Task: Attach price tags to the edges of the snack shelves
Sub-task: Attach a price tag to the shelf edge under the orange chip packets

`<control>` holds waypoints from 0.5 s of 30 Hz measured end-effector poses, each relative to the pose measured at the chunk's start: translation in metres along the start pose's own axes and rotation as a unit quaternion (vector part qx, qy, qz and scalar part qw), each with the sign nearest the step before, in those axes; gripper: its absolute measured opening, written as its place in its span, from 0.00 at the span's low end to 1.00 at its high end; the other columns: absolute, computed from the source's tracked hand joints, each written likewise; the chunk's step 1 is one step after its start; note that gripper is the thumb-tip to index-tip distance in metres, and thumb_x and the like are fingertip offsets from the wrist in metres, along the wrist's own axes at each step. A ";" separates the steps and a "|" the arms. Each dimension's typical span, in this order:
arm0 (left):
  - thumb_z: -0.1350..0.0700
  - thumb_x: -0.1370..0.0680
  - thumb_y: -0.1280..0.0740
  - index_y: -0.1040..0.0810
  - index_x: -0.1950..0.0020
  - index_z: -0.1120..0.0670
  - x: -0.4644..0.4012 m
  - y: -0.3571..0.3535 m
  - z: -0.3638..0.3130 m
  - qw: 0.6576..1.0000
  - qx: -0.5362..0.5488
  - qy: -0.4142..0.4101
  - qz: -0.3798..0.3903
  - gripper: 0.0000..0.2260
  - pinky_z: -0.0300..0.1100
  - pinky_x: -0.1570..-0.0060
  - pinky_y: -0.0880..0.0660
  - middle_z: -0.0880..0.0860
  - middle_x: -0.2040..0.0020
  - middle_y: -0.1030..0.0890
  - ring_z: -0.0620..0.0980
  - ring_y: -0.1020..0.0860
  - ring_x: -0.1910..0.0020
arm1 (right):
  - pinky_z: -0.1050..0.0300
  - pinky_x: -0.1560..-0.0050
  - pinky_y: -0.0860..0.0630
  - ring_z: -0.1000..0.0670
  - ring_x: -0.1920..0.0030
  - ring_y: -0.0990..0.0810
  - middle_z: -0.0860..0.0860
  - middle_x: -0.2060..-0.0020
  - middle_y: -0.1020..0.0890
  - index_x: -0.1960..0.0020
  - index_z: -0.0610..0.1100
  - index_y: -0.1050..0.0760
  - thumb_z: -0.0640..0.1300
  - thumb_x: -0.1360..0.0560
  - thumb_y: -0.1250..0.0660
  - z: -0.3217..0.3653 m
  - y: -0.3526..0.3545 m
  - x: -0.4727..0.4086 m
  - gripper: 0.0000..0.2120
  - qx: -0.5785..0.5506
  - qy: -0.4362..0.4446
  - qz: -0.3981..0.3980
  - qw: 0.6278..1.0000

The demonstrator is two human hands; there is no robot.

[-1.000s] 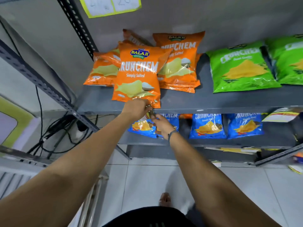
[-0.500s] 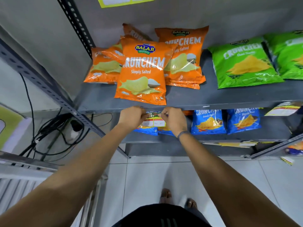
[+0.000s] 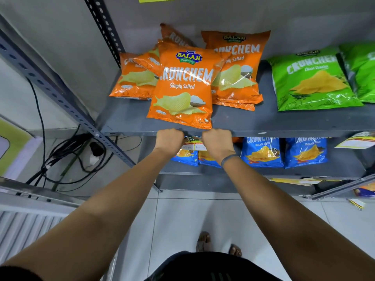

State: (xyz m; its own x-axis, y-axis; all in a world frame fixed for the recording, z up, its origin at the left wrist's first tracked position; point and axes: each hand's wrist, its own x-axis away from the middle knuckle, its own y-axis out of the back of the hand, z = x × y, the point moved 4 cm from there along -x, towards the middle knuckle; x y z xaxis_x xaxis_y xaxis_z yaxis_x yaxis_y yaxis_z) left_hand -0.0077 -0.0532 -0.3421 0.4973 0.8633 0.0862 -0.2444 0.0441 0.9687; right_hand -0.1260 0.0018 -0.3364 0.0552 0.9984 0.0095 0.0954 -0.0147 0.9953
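A small paper price tag [image 3: 192, 143] with a red and yellow header hangs at the front edge of the grey shelf [image 3: 274, 131], just below the orange Crunchem bags [image 3: 182, 86]. My left hand [image 3: 169, 139] grips the tag's left end and my right hand [image 3: 217, 141] grips its right end, both with fingers curled against the shelf edge. Most of the tag is hidden behind my knuckles.
Green snack bags [image 3: 310, 80] lie on the same shelf to the right. Blue bags [image 3: 261, 152] sit on the lower shelf, where another tag [image 3: 357, 139] hangs at the right. A slotted upright [image 3: 60, 94] and cables [image 3: 67, 157] stand at the left.
Both hands rose from below the shelf to its front edge and moved apart, spreading the tag flat between them. The view has tilted down slightly.
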 end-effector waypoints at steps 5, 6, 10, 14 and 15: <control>0.56 0.20 0.38 0.29 0.65 0.53 0.003 0.009 0.006 1.000 0.001 0.019 -0.015 0.12 0.34 0.74 0.48 0.49 0.75 0.36 0.55 0.30 0.69 | 0.58 0.63 0.32 0.43 0.57 0.16 0.46 0.59 0.15 0.56 0.43 0.21 0.41 0.23 0.36 -0.007 0.007 0.001 0.06 -0.008 -0.010 -0.034 0.999; 0.55 0.20 0.39 0.29 0.65 0.53 0.001 0.010 0.007 1.000 0.007 0.021 -0.019 0.13 0.34 0.74 0.48 0.49 0.75 0.38 0.55 0.30 0.69 | 0.58 0.64 0.32 0.43 0.57 0.17 0.46 0.59 0.15 0.56 0.43 0.21 0.41 0.23 0.36 -0.007 0.009 0.001 0.06 -0.009 -0.014 -0.041 0.999; 0.47 0.20 0.40 0.30 0.68 0.54 -0.002 0.014 0.007 0.999 0.033 0.008 -0.033 0.19 0.35 0.74 0.44 0.50 0.75 0.35 0.53 0.30 0.68 | 0.58 0.63 0.33 0.42 0.57 0.17 0.45 0.58 0.15 0.55 0.42 0.21 0.40 0.22 0.38 -0.007 0.013 0.000 0.07 -0.017 -0.014 -0.051 0.998; 0.36 0.23 0.42 0.39 0.75 0.53 -0.004 0.024 0.001 0.998 0.046 0.012 -0.039 0.28 0.35 0.75 0.45 0.49 0.76 0.37 0.52 0.29 0.69 | 0.57 0.62 0.30 0.42 0.56 0.17 0.44 0.57 0.16 0.55 0.42 0.21 0.40 0.22 0.38 -0.007 0.015 -0.001 0.07 -0.031 -0.017 -0.048 0.998; 0.35 0.24 0.41 0.39 0.75 0.52 -0.006 0.026 0.001 0.998 0.049 0.022 -0.033 0.28 0.35 0.74 0.44 0.49 0.76 0.37 0.52 0.28 0.69 | 0.56 0.60 0.27 0.41 0.55 0.17 0.44 0.56 0.16 0.54 0.42 0.21 0.41 0.22 0.38 -0.007 0.016 -0.001 0.07 -0.032 -0.018 -0.045 0.998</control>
State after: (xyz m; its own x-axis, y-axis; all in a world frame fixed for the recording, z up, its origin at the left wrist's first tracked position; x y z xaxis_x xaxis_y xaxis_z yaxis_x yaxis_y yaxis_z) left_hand -0.0166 -0.0575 -0.3169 0.4713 0.8819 0.0132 -0.1286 0.0539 0.9902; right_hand -0.1314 0.0011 -0.3198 0.0843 0.9930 -0.0826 0.0378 0.0797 0.9961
